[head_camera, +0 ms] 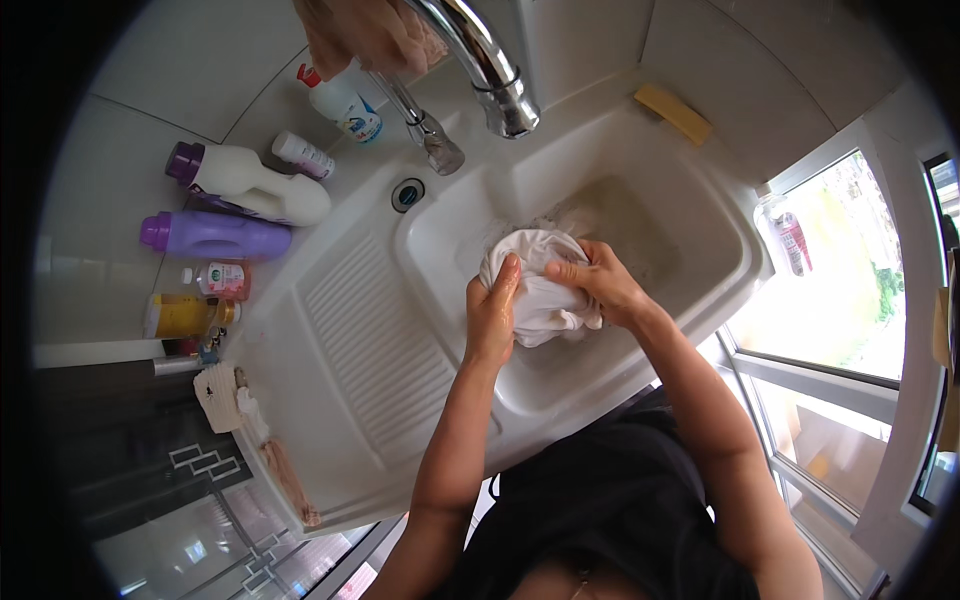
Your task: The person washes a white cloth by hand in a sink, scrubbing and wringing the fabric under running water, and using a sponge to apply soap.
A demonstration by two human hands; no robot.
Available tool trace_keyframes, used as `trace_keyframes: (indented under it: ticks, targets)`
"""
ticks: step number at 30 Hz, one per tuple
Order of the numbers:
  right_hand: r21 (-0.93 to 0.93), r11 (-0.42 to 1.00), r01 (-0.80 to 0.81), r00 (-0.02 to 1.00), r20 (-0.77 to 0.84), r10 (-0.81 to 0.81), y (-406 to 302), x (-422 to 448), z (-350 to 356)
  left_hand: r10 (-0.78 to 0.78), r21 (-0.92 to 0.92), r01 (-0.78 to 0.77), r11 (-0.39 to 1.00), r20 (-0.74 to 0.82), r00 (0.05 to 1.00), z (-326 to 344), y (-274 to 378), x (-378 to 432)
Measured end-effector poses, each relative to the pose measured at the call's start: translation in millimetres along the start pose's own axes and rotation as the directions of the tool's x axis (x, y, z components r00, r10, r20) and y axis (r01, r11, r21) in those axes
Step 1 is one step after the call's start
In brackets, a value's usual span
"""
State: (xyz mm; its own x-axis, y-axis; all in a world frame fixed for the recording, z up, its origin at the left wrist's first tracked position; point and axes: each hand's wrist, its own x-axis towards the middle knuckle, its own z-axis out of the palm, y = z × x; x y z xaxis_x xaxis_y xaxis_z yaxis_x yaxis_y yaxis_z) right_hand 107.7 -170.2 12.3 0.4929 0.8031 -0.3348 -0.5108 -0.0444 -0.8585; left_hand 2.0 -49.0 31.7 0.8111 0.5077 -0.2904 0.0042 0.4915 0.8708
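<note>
A bunched white cloth is held between both hands over the basin of a white laundry sink. My left hand grips its left side, thumb on top and wet. On the right side, my right hand holds the cloth with its thumb pressed on the upper face. Cloudy water with some suds shows in the basin behind the cloth. The fingers under the cloth are hidden.
A chrome faucet arches over the basin. Left of it lies a ribbed washboard. Detergent bottles line the left ledge, near a pump bottle. A yellow bar lies on the back rim. A clear bottle stands by the window.
</note>
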Motion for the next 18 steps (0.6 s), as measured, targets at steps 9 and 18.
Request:
trace_keyframes:
  ticks: [9,18]
  targets:
    - [-0.192,0.971,0.145,0.940,-0.279,-0.195,5.4,-11.8,36.7,0.010,0.287,0.008,0.958,-0.061,0.998,-7.0,-18.1,4.5]
    - [-0.647,0.715,0.264,0.682,-0.399,-0.613,14.1,1.9,64.2,0.286,0.461,-0.265,0.847,0.026,0.958,14.8,-24.1,-2.1]
